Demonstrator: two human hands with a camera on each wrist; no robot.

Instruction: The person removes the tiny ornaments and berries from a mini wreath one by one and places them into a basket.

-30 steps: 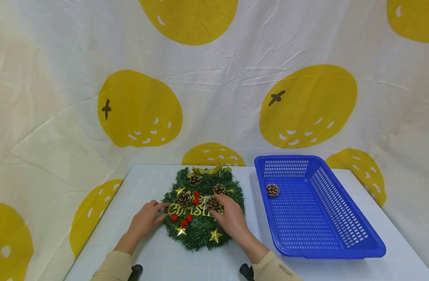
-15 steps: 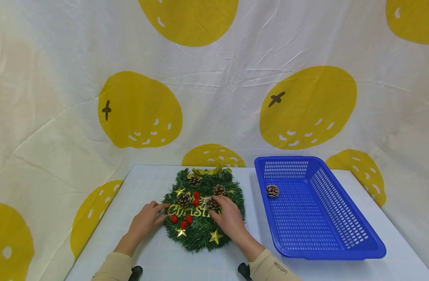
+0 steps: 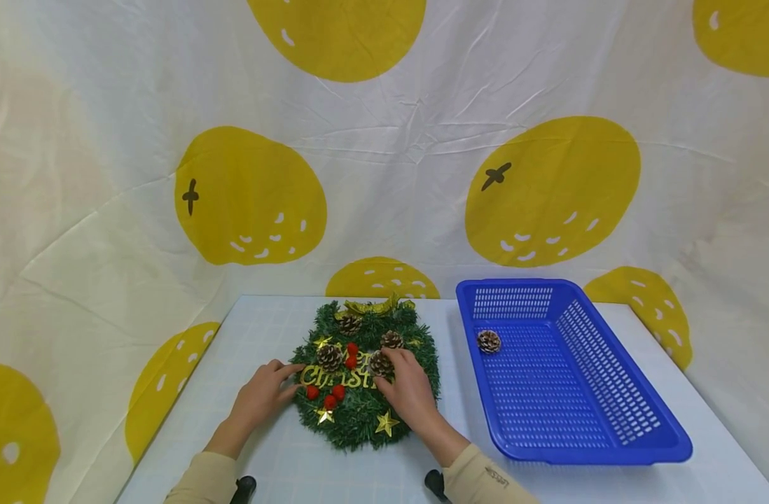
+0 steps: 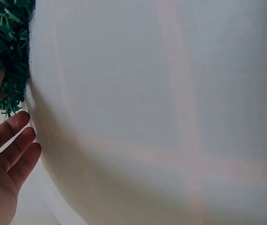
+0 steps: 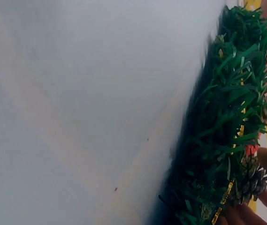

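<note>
Clearly, the right hand (image 3: 412, 392) pinches a pinecone (image 3: 379, 364) between thumb and fingers, set narrow around it, at the right of the wreath (image 3: 353, 430). That wreath lies on the white table (image 3: 334, 479), left of the blue basket (image 3: 586, 458). The left hand (image 3: 258, 395) touches the wreath's left edge, its fingers loosely extended and slightly apart.

Gold lettering (image 3: 337, 379) crosses the wreath: "Christ" reads plainly, the rest of that word running behind the right hand; the line above is partly covered, with "er" just discernible. Dark script (image 3: 496, 477) marks the right sleeve (image 3: 479, 486), too small to read surely.

Red berries (image 3: 330, 402) and gold stars (image 3: 386, 423) sit below the lettering, and a gold bow (image 3: 368, 308) tops the wreath. Inside the basket, near its left wall, rests another cone (image 3: 488, 341).
</note>
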